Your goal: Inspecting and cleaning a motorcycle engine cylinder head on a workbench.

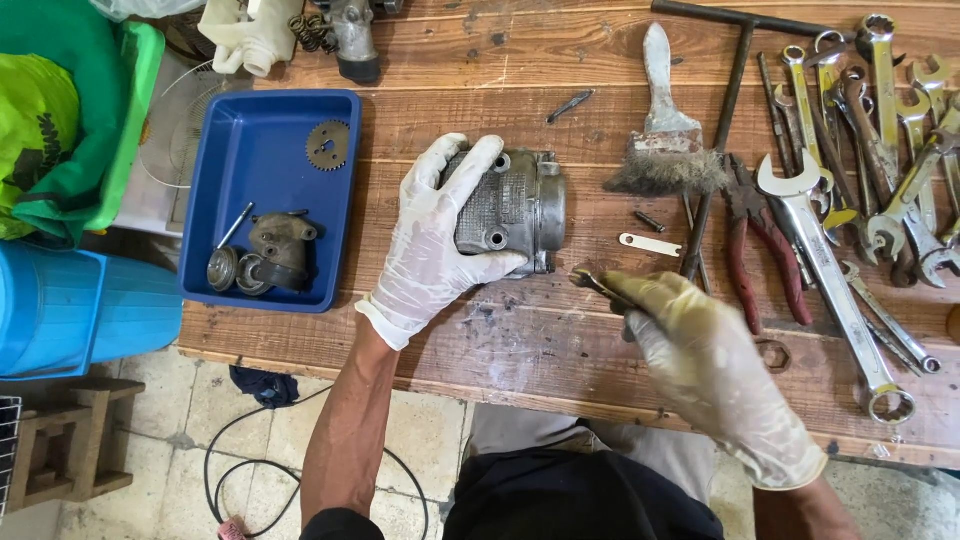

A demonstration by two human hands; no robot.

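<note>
Grey metal engine cylinder (515, 208) lies steadied on the tabletop (520, 340) under your gripping left hand (435, 240). Your right hand (700, 360) pinches a small tool (592, 283) just beside it.

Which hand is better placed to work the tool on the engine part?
Probably the right hand: it holds a small tool tipped toward the metal engine cylinder, while the left hand grips that cylinder.
</note>
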